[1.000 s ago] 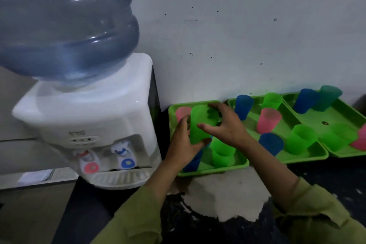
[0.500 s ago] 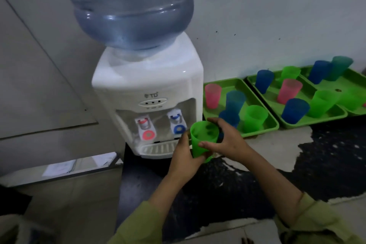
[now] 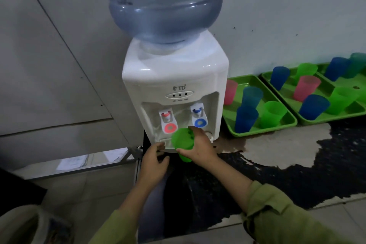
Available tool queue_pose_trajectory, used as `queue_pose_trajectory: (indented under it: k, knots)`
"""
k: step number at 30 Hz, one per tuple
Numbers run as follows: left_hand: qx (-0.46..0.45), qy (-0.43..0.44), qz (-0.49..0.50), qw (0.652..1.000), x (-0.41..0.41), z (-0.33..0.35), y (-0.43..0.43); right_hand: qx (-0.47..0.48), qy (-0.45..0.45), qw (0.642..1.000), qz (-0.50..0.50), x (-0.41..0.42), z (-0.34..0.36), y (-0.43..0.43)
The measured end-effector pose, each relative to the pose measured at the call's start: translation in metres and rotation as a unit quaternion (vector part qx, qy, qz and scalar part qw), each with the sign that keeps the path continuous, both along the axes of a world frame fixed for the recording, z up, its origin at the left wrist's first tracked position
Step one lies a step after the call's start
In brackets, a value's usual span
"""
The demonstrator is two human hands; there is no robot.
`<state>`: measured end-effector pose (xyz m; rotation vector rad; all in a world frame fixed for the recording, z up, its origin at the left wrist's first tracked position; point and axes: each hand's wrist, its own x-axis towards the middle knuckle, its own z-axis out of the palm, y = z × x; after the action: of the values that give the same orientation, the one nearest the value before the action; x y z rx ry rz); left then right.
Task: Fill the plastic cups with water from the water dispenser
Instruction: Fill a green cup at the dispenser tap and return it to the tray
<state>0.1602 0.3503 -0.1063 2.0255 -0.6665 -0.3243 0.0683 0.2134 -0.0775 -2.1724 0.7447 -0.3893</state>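
Note:
A white water dispenser (image 3: 174,77) with a big blue bottle (image 3: 162,4) on top stands against the wall. It has a red tap (image 3: 168,123) on the left and a blue tap (image 3: 199,118) on the right. My right hand (image 3: 200,146) grips a green plastic cup (image 3: 181,141) just in front of the drip tray, below and between the taps. My left hand (image 3: 154,162) is off the cup, fingers loosely curled, at the left end of the drip tray.
Right of the dispenser lie green trays (image 3: 233,125) (image 3: 293,109) holding several pink, blue and green cups. The dark worktop (image 3: 277,168) has a worn pale patch. Its left edge (image 3: 138,164) drops off beside the dispenser.
The green cup has moved left from the tray to the dispenser's taps. My left hand has let go of it; only my right hand holds it now.

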Motion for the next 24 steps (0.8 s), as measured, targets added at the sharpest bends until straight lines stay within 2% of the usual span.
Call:
queue_pose_trajectory:
  k: [4, 11, 19, 24]
  knots:
    - [-0.018, -0.005, 0.039, 0.999, 0.022, 0.020, -0.006, -0.002, 0.003, 1.000, -0.008, 0.011, -0.004, 0.010]
    - [-0.036, 0.016, 0.011, 0.999, 0.034, 0.043, -0.030, -0.026, 0.055, 0.998, -0.025, 0.017, -0.005, 0.016]
    - [-0.018, 0.013, 0.065, 0.998, 0.037, 0.044, -0.040, 0.013, -0.073, 0.996, -0.045, 0.032, -0.009, 0.015]
    - [-0.023, 0.016, 0.070, 0.997, 0.038, 0.045, -0.039, 0.047, -0.092, 0.994, -0.041, 0.044, -0.016, 0.015]
